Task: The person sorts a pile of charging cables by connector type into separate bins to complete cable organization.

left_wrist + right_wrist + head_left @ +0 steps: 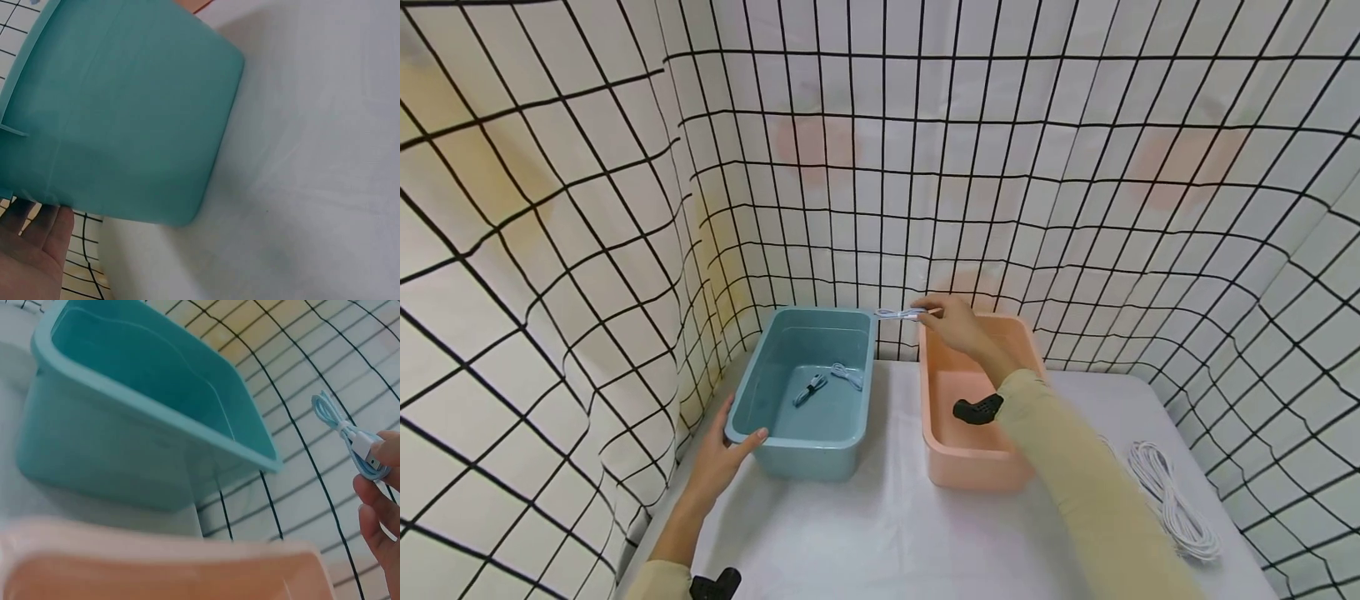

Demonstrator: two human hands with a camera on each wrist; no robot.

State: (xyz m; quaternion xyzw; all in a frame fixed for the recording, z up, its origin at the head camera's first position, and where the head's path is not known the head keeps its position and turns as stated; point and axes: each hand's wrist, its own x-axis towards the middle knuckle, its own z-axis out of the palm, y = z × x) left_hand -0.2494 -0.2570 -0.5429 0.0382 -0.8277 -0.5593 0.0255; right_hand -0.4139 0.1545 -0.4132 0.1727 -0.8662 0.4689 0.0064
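My right hand (951, 321) pinches a coiled USB cable (350, 434), pale blue with a white plug, between thumb and fingertips. It is above the far end of the orange bin (981, 471), and the cable points toward the blue bin (808, 458). At the near left corner of the blue bin, my left hand (718, 458) holds the rim, thumb over the top and fingers along the outer side. Inside that bin lie a dark-banded cable bundle (810, 389) and a white cable bundle (847, 376).
Black wire grid (820, 167) encloses the left, back and right sides, with white cloth behind it. On the right of the white-covered table (895, 533) lies a large coil of white cable (1172, 500), partly behind my right sleeve. The two bins stand side by side with a gap between.
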